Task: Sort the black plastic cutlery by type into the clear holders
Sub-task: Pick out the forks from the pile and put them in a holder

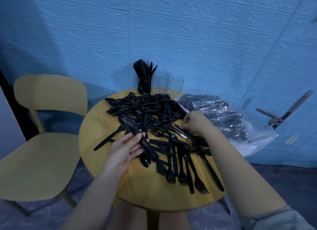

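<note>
Blue textured wall (188, 32) behind; round wooden tabletop (147, 193) in front of it.

Cutlery pile (154, 120): black plastic forks, spoons and knives, loose and crossed over one another, covering most of the tabletop. Several forks (183, 176) lie at the near edge, tines toward the camera.

Bundle (137, 133): stacked black pieces, type unclear, lying diagonally over the pile's left side. Left hand (127, 149) holds it, grip partly closed, thumb on top and fingers curled beneath.

Right hand (195, 121): over the pile's right side, grip narrowed to a pinch, fingertips (182, 126) on one black piece; type cannot be told.

Clear holders (164, 83): upright at the tabletop's far edge against the wall. Leftmost holder (145, 82) is packed with black cutlery standing on end, the tops rising above its rim. The clear ones beside it show no contents.

Plastic bag (221, 116): clear, with more black cutlery inside, lying just right of the tabletop on a white surface.

Chair (44, 126): yellow, left of the tabletop.

Metal bracket (281, 113): on the wall, far right.
</note>
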The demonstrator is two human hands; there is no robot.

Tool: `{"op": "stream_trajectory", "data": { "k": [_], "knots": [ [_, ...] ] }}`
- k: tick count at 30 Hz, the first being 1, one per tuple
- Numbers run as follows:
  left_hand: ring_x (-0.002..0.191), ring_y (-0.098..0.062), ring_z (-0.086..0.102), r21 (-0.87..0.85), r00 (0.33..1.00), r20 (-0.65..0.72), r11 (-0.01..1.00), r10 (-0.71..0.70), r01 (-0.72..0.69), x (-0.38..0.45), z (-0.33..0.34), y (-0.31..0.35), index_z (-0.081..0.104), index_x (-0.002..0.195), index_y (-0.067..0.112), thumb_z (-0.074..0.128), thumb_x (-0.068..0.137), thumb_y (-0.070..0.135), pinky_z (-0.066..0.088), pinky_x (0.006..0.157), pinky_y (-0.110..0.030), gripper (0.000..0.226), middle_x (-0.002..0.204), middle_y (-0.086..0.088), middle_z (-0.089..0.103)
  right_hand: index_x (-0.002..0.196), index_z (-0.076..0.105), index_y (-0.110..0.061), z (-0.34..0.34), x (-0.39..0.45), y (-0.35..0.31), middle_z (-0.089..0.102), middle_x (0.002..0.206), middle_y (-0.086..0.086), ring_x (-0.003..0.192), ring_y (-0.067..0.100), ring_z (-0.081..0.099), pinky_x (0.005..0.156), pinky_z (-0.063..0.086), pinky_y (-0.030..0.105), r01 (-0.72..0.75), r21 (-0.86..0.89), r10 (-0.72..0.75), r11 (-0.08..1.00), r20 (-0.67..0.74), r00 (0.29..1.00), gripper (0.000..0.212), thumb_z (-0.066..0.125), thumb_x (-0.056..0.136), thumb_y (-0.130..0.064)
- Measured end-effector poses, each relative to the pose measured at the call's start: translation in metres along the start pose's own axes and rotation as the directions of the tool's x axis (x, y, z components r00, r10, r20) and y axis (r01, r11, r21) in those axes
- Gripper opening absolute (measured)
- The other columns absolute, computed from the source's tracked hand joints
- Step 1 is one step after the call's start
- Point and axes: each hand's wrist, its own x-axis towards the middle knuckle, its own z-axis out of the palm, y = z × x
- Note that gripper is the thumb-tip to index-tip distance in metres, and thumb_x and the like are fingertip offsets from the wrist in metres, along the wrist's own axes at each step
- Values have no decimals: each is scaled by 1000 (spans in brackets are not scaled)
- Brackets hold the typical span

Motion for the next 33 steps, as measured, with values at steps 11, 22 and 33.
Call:
{"op": "stream_trajectory", "data": {
  "k": [11, 22, 33],
  "knots": [
    [83, -21, 72, 14, 999, -17, 999, 35, -35, 22, -11, 19, 63, 107, 3, 60, 88, 4, 59, 64, -29, 19, 94, -7, 74, 133, 52, -22, 46, 31, -57, 52, 132, 4, 123, 23, 46, 105, 37, 42, 373, -74, -369, 925, 62, 927, 44, 61, 91, -30],
    [82, -18, 72, 4, 997, -35, 998, 65, -65, 54, -22, 32, 63, 106, 4, 59, 88, 6, 57, 60, -25, 18, 90, -6, 75, 99, 68, -21, 11, 46, -47, 65, 98, -5, 93, 15, 62, 89, 49, 32, 333, 24, -333, 943, 8, 943, 13, 66, 88, -28],
    [79, -17, 73, 49, 997, -22, 996, 79, -78, 79, -13, 33, 65, 102, 6, 58, 90, 6, 57, 59, -23, 14, 90, -4, 74, 114, 68, -23, 19, 62, -49, 45, 129, -4, 118, 15, 44, 101, 36, 30, 471, -101, -448, 876, 188, 874, 29, 66, 87, -34]
  ]
}}
